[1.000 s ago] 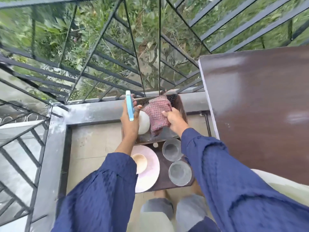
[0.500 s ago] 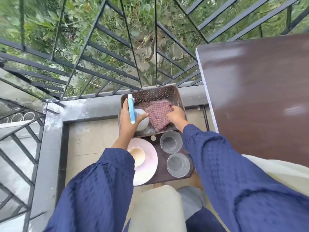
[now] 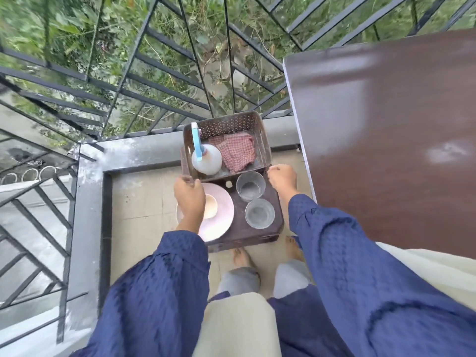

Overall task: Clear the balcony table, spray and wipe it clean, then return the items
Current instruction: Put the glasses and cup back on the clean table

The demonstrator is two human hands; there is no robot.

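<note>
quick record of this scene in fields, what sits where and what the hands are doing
basket: far end of stool, holds spray bottle and cloth
spray bottle: upright, basket's left side
cloth: crumpled, basket's right side
plate: stool's near left, bowl on it
glasses: two, stool's right side
left hand: over plate, at basket's near left corner, grip unclear
right hand: by basket's near right corner, loosely curled, holding nothing

Spray bottle point(image 3: 207, 159) and cloth point(image 3: 238, 152) in basket point(image 3: 226, 124), left hand point(image 3: 189, 195), right hand point(image 3: 282, 177) nearby
</note>
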